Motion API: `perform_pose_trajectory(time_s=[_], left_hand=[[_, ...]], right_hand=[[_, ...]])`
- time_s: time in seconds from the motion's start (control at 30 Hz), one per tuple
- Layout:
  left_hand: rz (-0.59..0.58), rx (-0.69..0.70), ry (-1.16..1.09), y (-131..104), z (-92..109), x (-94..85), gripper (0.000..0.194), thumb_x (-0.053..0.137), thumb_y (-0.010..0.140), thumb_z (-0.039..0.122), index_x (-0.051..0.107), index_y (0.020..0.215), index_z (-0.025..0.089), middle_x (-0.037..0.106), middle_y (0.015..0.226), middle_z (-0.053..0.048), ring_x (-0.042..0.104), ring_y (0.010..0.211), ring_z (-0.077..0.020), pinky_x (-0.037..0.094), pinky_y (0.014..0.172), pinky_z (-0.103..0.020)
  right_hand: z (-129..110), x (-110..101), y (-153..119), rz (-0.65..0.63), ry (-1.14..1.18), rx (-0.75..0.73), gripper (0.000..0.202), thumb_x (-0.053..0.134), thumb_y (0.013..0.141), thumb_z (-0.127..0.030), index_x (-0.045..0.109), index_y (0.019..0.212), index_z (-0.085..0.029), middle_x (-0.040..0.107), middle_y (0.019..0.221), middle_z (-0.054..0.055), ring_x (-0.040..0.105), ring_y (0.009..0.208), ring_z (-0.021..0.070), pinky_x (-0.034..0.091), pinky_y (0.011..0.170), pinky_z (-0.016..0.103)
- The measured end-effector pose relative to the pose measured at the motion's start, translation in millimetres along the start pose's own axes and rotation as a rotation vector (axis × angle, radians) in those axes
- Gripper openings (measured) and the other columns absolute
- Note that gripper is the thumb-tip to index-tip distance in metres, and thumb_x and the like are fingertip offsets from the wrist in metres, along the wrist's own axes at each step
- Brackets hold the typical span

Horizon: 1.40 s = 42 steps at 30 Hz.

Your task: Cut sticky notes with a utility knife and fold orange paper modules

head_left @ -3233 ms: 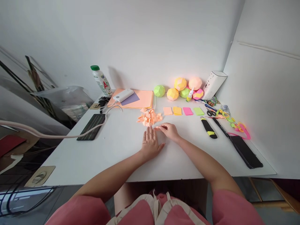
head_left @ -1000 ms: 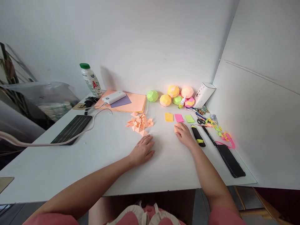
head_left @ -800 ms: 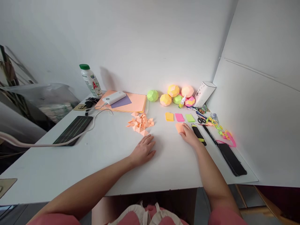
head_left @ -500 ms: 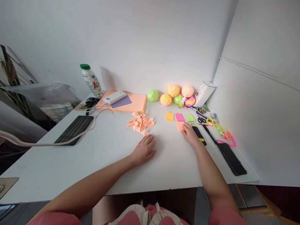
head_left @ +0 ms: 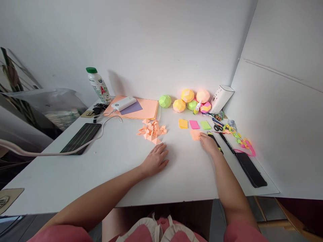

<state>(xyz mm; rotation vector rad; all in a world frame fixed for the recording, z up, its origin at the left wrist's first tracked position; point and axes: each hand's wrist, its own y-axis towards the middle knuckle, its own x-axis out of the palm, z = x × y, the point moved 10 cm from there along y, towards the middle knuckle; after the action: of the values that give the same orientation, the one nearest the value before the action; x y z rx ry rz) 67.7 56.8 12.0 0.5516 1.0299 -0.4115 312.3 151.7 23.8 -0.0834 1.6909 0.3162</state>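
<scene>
My left hand [head_left: 154, 161] lies palm down on the white table with its fingers stretched out. Just beyond its fingertips is a pile of folded peach paper pieces [head_left: 151, 131]. My right hand [head_left: 208, 143] is at the right edge of a peach sticky note [head_left: 194, 135], its fingers drawn together on that edge; the thumb is hard to make out. Behind the peach note is a row of orange notes [head_left: 183, 124], pink notes [head_left: 194, 124] and green notes [head_left: 205, 125]. A black and yellow cutter [head_left: 217, 144] is partly hidden behind my right hand.
Several paper balls [head_left: 165, 101] and a small glue bottle [head_left: 197, 108] stand by the wall. Scissors [head_left: 218, 127] and a black case [head_left: 251, 169] are at the right. Peach sheets [head_left: 148, 107], a power bank [head_left: 125, 104], a bottle [head_left: 99, 86] and a dark tablet [head_left: 81, 138] are at the left.
My right hand has slid right, from over the peach note to its right edge, so more of the note shows. My left hand stays put. The view has shifted slightly.
</scene>
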Motion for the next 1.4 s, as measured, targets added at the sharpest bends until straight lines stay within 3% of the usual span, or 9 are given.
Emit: perform_pose_trajectory(time_s=[0.23, 0.37, 0.47, 0.57, 0.73, 1.07, 1.23, 1.33, 1.4], left_hand=[[0.020, -0.005, -0.126, 0, -1, -0.9, 0.036, 0.045, 0.086, 0.031, 0.059, 0.113, 0.012, 0.048, 0.133, -0.017, 0.035, 0.132, -0.0329, 0.037, 0.106, -0.049], [0.067, -0.130, -0.445, -1, -6, -10.1, 0.037, 0.044, 0.087, 0.039, 0.059, 0.114, 0.017, 0.055, 0.126, -0.012, 0.052, 0.117, -0.0261, 0.045, 0.099, -0.043], [0.027, -0.234, -0.803, -2, -6, -9.6, 0.043, 0.047, 0.086, 0.049, 0.058, 0.115, 0.019, 0.060, 0.120, -0.009, 0.056, 0.111, -0.0240, 0.047, 0.097, -0.040], [-0.002, -0.282, -1.071, 0, -2, -10.0, 0.046, 0.047, 0.085, 0.054, 0.061, 0.108, 0.016, 0.065, 0.110, -0.010, 0.059, 0.104, -0.0230, 0.048, 0.091, -0.038], [0.141, -0.451, -1.220, -2, -23, -12.7, 0.048, 0.049, 0.081, 0.058, 0.061, 0.066, 0.015, 0.063, 0.065, -0.005, 0.060, 0.068, -0.0174, 0.050, 0.075, -0.034], [0.205, -0.590, -1.153, -10, -40, -16.3, 0.042, 0.066, 0.071, 0.054, 0.052, 0.062, 0.015, 0.052, 0.053, 0.002, 0.047, 0.051, -0.0090, 0.038, 0.050, -0.023], [0.189, -0.556, -1.149, -8, -35, -25.2, 0.042, 0.065, 0.072, 0.053, 0.051, 0.058, 0.016, 0.050, 0.052, 0.002, 0.045, 0.049, -0.0085, 0.035, 0.050, -0.023], [0.146, -0.554, -1.235, -5, -32, -21.6, 0.041, 0.067, 0.070, 0.050, 0.051, 0.057, 0.015, 0.048, 0.049, 0.003, 0.043, 0.047, -0.0078, 0.036, 0.049, -0.023], [0.101, -0.555, -1.284, -3, -29, -17.0, 0.039, 0.068, 0.069, 0.049, 0.052, 0.057, 0.015, 0.048, 0.049, 0.003, 0.043, 0.046, -0.0077, 0.035, 0.048, -0.023]], right_hand=[[8, -44, -10, 0.239, 0.020, 0.231, 0.037, 0.029, 0.092, -0.023, 0.063, 0.101, -0.011, 0.066, 0.101, 0.018, 0.062, 0.094, 0.0283, 0.047, 0.080, 0.039], [-15, -72, -31, 0.556, 0.674, 0.311, 0.034, 0.043, 0.088, -0.041, 0.060, 0.099, -0.014, 0.068, 0.093, 0.012, 0.064, 0.081, 0.0233, 0.054, 0.070, 0.037], [-78, -42, -25, 0.282, 1.218, 0.272, 0.036, 0.059, 0.078, -0.046, 0.057, 0.100, -0.017, 0.069, 0.084, 0.005, 0.065, 0.061, 0.0174, 0.056, 0.057, 0.033], [-145, -21, -27, 0.063, 1.385, 0.224, 0.030, 0.062, 0.077, -0.045, 0.055, 0.087, -0.018, 0.066, 0.070, 0.001, 0.064, 0.055, 0.0151, 0.056, 0.057, 0.031], [-182, 4, -37, -0.092, 1.318, 0.161, 0.031, 0.056, 0.081, -0.049, 0.045, 0.073, -0.022, 0.060, 0.053, -0.004, 0.058, 0.045, 0.0134, 0.050, 0.048, 0.027], [-180, 5, -50, -0.244, 1.158, -0.003, 0.036, 0.043, 0.090, -0.044, 0.048, 0.065, -0.019, 0.059, 0.053, 0.000, 0.056, 0.055, 0.0128, 0.048, 0.056, 0.027], [-174, -29, -51, 0.001, 1.085, -0.123, 0.031, 0.040, 0.090, -0.032, 0.047, 0.063, -0.020, 0.058, 0.058, 0.001, 0.054, 0.055, 0.0124, 0.047, 0.056, 0.028], [-175, -52, -54, 0.205, 0.964, -0.281, 0.008, 0.048, 0.083, -0.025, 0.053, 0.088, -0.021, 0.061, 0.089, 0.007, 0.058, 0.072, 0.0147, 0.048, 0.055, 0.027], [-184, -56, -56, 0.232, 0.902, -0.389, 0.025, 0.052, 0.080, -0.021, 0.052, 0.105, -0.022, 0.054, 0.113, 0.012, 0.057, 0.092, 0.0187, 0.050, 0.059, 0.028]])
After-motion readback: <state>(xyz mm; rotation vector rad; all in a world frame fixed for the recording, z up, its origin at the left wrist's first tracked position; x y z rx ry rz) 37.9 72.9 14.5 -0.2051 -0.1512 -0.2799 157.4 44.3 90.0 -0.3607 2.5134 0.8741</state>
